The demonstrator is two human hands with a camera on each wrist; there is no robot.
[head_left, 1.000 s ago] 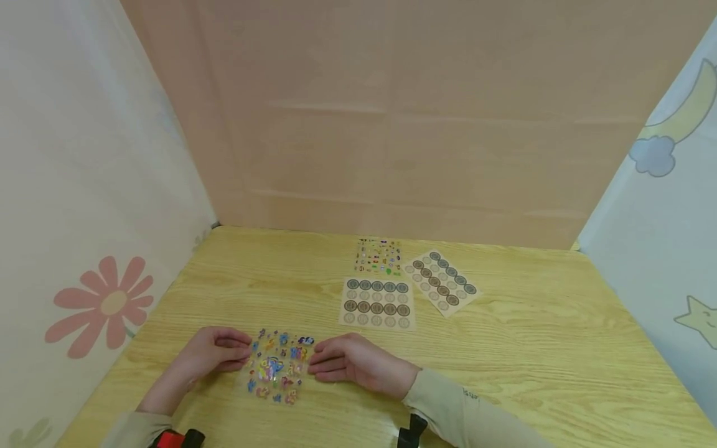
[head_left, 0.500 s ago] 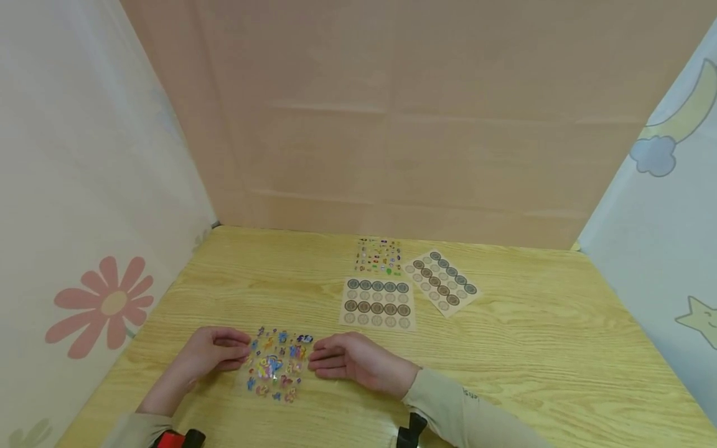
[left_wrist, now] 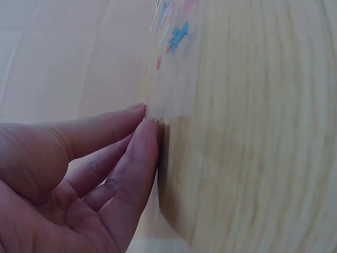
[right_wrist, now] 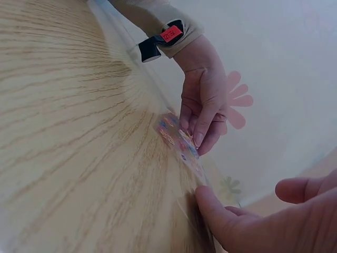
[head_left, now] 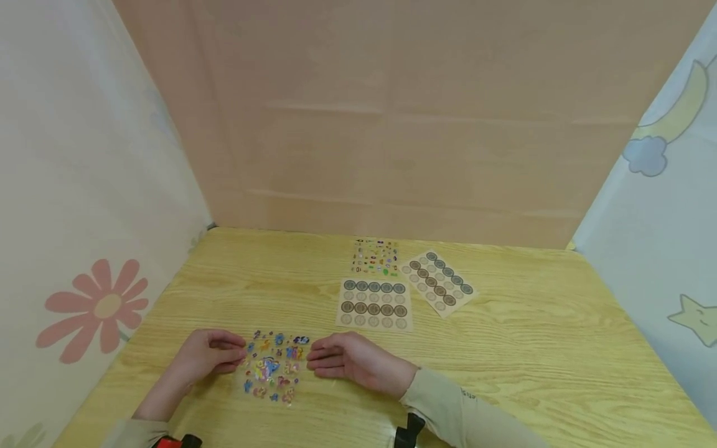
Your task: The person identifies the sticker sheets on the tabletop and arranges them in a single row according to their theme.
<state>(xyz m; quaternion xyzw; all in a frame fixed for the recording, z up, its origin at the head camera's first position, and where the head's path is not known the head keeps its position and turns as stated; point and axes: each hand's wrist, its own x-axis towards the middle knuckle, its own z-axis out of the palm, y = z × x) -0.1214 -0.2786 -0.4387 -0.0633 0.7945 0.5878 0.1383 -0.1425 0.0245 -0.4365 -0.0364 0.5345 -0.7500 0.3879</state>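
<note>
A clear sticker sheet (head_left: 272, 367) with colourful pony-like figures lies at the front left of the table in the head view. My left hand (head_left: 210, 358) pinches its left edge between thumb and fingertips. In the left wrist view, the fingertips of that left hand (left_wrist: 105, 174) meet right at the corner of the sticker sheet (left_wrist: 176, 79). At the sheet's opposite edge, my right hand (head_left: 355, 364) rests on its side with fingers extended. The right wrist view has the right hand (right_wrist: 263, 216) with its thumb held away from the fingers, nothing gripped between them.
Behind the hands lies a beige sheet of round stickers (head_left: 374, 303), with a similar angled sheet (head_left: 439, 283) to its right. Farther back is another clear sheet of tiny stickers (head_left: 375, 256). Cloth walls surround the wooden table (head_left: 532, 348) at the back and sides.
The head view has shifted slightly, so everything sits a little farther left. Both hands and the sticker sheet keep nearly the same places.
</note>
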